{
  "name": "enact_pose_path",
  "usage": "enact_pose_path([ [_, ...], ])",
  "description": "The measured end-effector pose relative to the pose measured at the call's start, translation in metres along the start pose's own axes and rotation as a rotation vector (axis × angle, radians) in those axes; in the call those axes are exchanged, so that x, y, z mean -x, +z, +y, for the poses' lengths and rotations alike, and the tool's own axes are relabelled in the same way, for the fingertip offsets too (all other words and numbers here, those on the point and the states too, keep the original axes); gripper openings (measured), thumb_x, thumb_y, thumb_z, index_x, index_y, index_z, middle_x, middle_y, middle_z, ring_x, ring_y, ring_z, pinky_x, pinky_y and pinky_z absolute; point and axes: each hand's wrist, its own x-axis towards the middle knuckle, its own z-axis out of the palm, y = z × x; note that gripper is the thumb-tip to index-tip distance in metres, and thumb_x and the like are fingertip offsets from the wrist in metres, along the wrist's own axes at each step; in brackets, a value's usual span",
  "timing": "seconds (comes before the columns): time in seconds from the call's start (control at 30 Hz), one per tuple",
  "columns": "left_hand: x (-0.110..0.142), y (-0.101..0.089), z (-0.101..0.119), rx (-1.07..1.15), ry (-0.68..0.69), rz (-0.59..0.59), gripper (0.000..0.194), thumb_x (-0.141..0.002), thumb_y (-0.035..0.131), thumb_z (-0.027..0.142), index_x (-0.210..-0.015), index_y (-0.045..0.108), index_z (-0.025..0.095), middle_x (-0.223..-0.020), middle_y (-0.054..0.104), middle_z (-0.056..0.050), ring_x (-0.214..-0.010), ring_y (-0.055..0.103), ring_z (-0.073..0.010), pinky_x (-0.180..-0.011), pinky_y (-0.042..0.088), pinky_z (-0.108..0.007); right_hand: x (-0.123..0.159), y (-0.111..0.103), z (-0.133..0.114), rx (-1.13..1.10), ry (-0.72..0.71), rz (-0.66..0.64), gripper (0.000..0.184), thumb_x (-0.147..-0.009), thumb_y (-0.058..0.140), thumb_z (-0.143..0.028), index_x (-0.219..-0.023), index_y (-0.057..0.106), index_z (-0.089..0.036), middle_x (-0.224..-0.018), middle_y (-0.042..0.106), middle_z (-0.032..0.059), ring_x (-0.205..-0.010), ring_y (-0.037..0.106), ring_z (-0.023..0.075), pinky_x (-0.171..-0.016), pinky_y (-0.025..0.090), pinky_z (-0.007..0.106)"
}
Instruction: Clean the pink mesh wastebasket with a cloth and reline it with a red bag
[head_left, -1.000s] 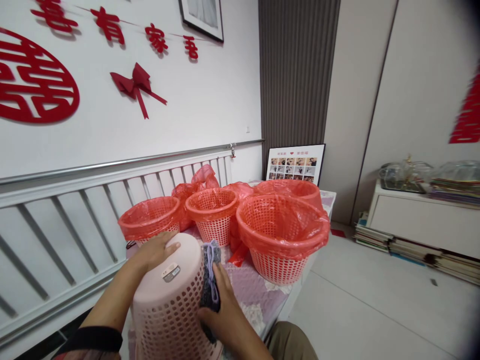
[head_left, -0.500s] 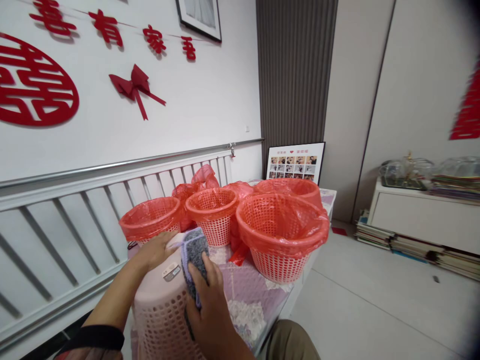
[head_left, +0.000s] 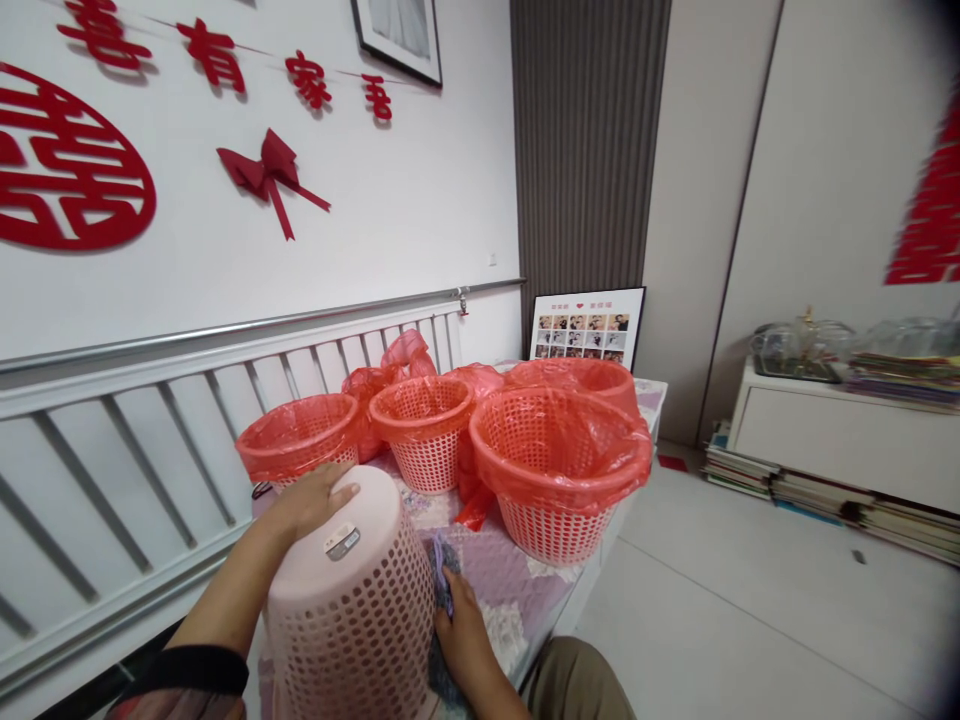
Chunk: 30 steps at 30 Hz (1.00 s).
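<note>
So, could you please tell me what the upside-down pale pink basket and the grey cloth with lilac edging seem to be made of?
The upside-down pale pink basket looks like moulded plastic with a satin finish: its holes are regular and its base is smooth.
The grey cloth with lilac edging seems a soft, matt textile, perhaps microfibre, judging by its speckled, fuzzy surface.

The upside-down pale pink plastic basket with rows of round holes (head_left: 352, 610) at the lower left and the glossy translucent red plastic liners (head_left: 570, 480) at centre contrast with the lilac quilted cloth with cream lacy patches (head_left: 517, 575). Plain deep red is the ribbon bow (head_left: 270, 170), upper left.
</note>
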Motion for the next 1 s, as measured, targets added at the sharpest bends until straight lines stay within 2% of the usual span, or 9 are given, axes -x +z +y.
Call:
enact_pose_path([
  [0.13,0.000,-0.001,0.001,0.004,0.005,-0.004,0.082,-0.090,0.034,0.066,-0.151,0.044,0.013,-0.160,0.044,-0.014,-0.149,0.040,-0.0291,-0.125,0.027,-0.044,0.002,-0.004,-0.058,-0.062,0.000,-0.014,0.056,-0.079,0.056,-0.018,-0.134,0.065,-0.014,-0.139,0.063,0.0183,-0.133,0.058,0.0333,-0.115,0.043,0.053],
  [0.27,0.002,-0.003,0.002,0.005,0.006,-0.006,0.081,-0.090,0.035,0.067,-0.151,0.045,0.015,-0.161,0.044,-0.013,-0.148,0.041,-0.0289,-0.124,0.029,-0.044,0.021,-0.010,-0.129,-0.035,-0.248,-0.005,0.059,-0.091,0.051,-0.021,-0.150,0.048,-0.026,-0.160,0.041,0.0111,-0.149,0.038,0.0291,-0.120,0.037,0.053],
  [0.33,0.002,-0.003,0.003,0.004,0.010,-0.010,0.078,-0.090,0.035,0.067,-0.150,0.045,0.018,-0.160,0.046,-0.011,-0.148,0.042,-0.0276,-0.123,0.030,-0.042,0.031,-0.010,-0.145,0.033,-0.397,-0.027,0.064,-0.092,0.053,-0.020,-0.154,0.041,-0.029,-0.166,0.030,0.0091,-0.153,0.030,0.0297,-0.121,0.034,0.054],
  [0.4,0.003,-0.004,0.003,0.004,0.006,-0.011,0.079,-0.089,0.034,0.067,-0.151,0.044,0.018,-0.160,0.045,-0.010,-0.149,0.040,-0.0273,-0.124,0.028,-0.042,0.038,-0.005,-0.139,0.107,-0.494,-0.038,0.066,-0.090,0.056,-0.018,-0.154,0.041,-0.029,-0.168,0.026,0.0106,-0.153,0.028,0.0321,-0.120,0.035,0.056],
  [0.47,0.002,-0.003,0.003,0.004,-0.002,-0.009,0.082,-0.089,0.033,0.067,-0.151,0.044,0.015,-0.161,0.044,-0.012,-0.150,0.038,-0.0286,-0.125,0.027,-0.043,0.041,0.002,-0.111,0.159,-0.490,-0.015,0.063,-0.090,0.056,-0.017,-0.151,0.045,-0.027,-0.166,0.029,0.0132,-0.151,0.032,0.0339,-0.117,0.038,0.057],
  [0.63,0.003,-0.002,0.003,0.015,0.005,0.002,0.082,-0.089,0.035,0.067,-0.151,0.044,0.013,-0.160,0.045,-0.014,-0.148,0.042,-0.0285,-0.124,0.028,-0.043,0.037,0.013,-0.010,0.159,-0.168,0.034,0.057,-0.085,0.052,-0.015,-0.142,0.057,-0.019,-0.151,0.051,0.0181,-0.141,0.050,0.0338,-0.113,0.045,0.055],
  [0.73,0.003,-0.002,0.003,0.015,0.000,0.006,0.082,-0.089,0.034,0.066,-0.151,0.044,0.014,-0.160,0.045,-0.014,-0.148,0.042,-0.0292,-0.124,0.029,-0.044,0.031,0.013,0.017,0.089,-0.022,0.035,0.058,-0.078,0.054,-0.016,-0.136,0.062,-0.015,-0.139,0.063,0.0179,-0.132,0.058,0.0332,-0.114,0.045,0.054],
  [0.87,0.003,-0.002,0.003,0.009,0.004,0.008,0.082,-0.090,0.034,0.066,-0.151,0.045,0.013,-0.160,0.045,-0.014,-0.148,0.041,-0.0296,-0.124,0.028,-0.045,0.028,0.012,-0.022,0.013,0.016,0.052,0.056,-0.083,0.057,-0.020,-0.138,0.060,-0.018,-0.147,0.056,0.0163,-0.140,0.051,0.0333,-0.116,0.042,0.054],
  [1.0,0.003,-0.003,0.003,0.003,0.012,0.009,0.080,-0.090,0.034,0.065,-0.150,0.046,0.013,-0.160,0.045,-0.014,-0.147,0.043,-0.0289,-0.124,0.029,-0.044,0.038,0.007,-0.101,-0.012,-0.219,0.045,0.058,-0.093,0.054,-0.023,-0.150,0.047,-0.025,-0.163,0.036,0.0127,-0.150,0.036,0.0319,-0.119,0.038,0.054],
])
